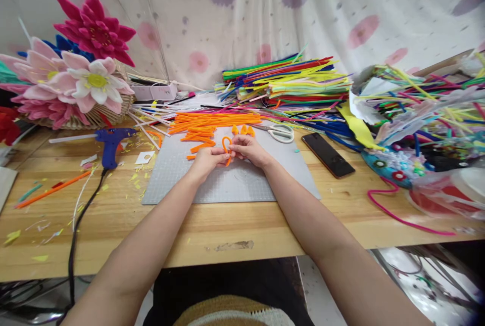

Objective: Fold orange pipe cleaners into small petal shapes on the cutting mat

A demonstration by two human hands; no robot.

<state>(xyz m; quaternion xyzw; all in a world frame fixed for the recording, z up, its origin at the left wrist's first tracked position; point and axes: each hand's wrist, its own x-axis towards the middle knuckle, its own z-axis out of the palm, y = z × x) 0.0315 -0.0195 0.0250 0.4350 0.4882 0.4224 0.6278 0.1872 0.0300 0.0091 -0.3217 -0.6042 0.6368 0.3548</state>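
Observation:
Over the grey cutting mat (242, 187), an orange pipe cleaner (226, 141) bent into a loop stands up between my two hands. My left hand (210, 160) pinches it from the left, low on the loop. From the right, my right hand (248, 149) grips it too, its fingertips meeting those of the left. Short orange pieces (199, 135) lie on the mat behind my left hand, beside longer orange pipe cleaners (212, 119). Several small orange bent shapes (243, 129) sit just behind my right hand, with white-handled scissors (281, 133) to their right.
A blue glue gun (109, 146) with a black cord lies at the left, below fabric flowers (96, 81). A black phone (328, 154) rests right of the mat. Bundles of coloured pipe cleaners (295, 81) are piled behind; a pink strand (401, 217) curls near the right edge.

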